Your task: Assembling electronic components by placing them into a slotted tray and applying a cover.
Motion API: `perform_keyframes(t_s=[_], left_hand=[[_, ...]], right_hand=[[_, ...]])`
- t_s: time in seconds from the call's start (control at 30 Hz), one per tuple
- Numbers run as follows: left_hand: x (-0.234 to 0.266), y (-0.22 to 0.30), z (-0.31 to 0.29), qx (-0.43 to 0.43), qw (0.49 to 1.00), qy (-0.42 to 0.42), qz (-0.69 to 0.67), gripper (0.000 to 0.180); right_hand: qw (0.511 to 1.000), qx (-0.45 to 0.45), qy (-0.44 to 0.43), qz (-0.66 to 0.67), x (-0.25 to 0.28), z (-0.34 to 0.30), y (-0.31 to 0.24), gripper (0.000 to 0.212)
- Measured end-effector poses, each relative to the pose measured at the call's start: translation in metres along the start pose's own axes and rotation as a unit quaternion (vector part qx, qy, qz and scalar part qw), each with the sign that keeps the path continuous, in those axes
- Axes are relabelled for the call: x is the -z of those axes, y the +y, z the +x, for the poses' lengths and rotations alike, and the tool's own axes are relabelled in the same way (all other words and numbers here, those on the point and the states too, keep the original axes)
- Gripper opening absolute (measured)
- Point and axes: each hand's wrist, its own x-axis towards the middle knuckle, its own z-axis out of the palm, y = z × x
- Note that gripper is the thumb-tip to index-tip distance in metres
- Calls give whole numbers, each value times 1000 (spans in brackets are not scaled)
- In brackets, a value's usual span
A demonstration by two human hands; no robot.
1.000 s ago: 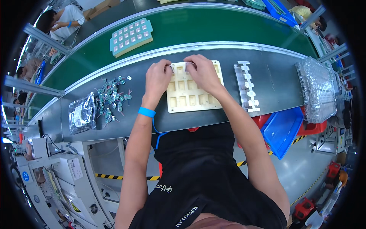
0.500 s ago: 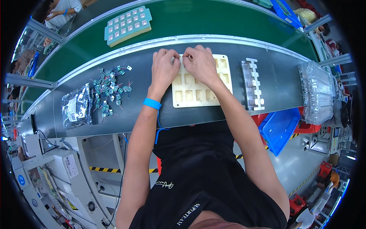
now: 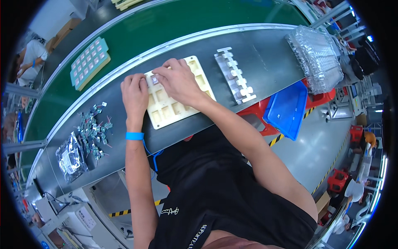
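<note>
A cream tray (image 3: pixel 168 120) with rows of square pockets lies at a slant on the dark bench. A small pinkish square piece (image 3: pixel 155 79) sits in a pocket near its far left corner. Beside that piece, my right hand (image 3: pixel 179 83) reaches over the tray with thumb and fingers drawn together; anything between the fingertips is hidden. My left hand (image 3: pixel 135 97), below a blue wristband (image 3: pixel 134 136), is at the tray's left edge with fingers curled closed. What it holds, if anything, cannot be made out.
Small green circuit boards with wires (image 3: pixel 93 128) are heaped left, beside a silvery bag (image 3: pixel 71 159). A metal fixture with white parts (image 3: pixel 235 74) lies right of the tray. Clear plastic trays (image 3: pixel 315 58) stack far right, above a blue bin (image 3: pixel 288 110). A filled tray (image 3: pixel 89 62) rests on the green belt.
The view has turned, so the bench appears slanted. My hands have moved apart, the left one to the tray's left edge. The pinkish square piece now shows in a pocket.
</note>
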Motion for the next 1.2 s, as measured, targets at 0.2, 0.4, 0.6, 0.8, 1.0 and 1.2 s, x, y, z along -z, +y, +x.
perform_keyframes(t_s=[0.2,0.4,0.6,0.8,1.0,1.2], left_hand=[[10,45,4,-55,997,46,-6,9],[-43,149,3,-133,970,-96,-182,16],[-114,185,9,-89,967,-180,-155,28],[-108,176,13,-41,959,-212,-185,26],[-47,121,17,-49,978,-102,-175,21],[-5,56,29,67,992,-106,-16,18]], right_hand=[[995,-49,47,-75,124,-46,22,11],[947,-310,-64,-43,203,-99,68,29],[921,-374,-86,72,204,-109,81,27],[932,-358,-5,62,205,-105,83,24],[976,-200,85,-10,184,-72,49,24],[992,-111,-2,56,81,-20,30,22]])
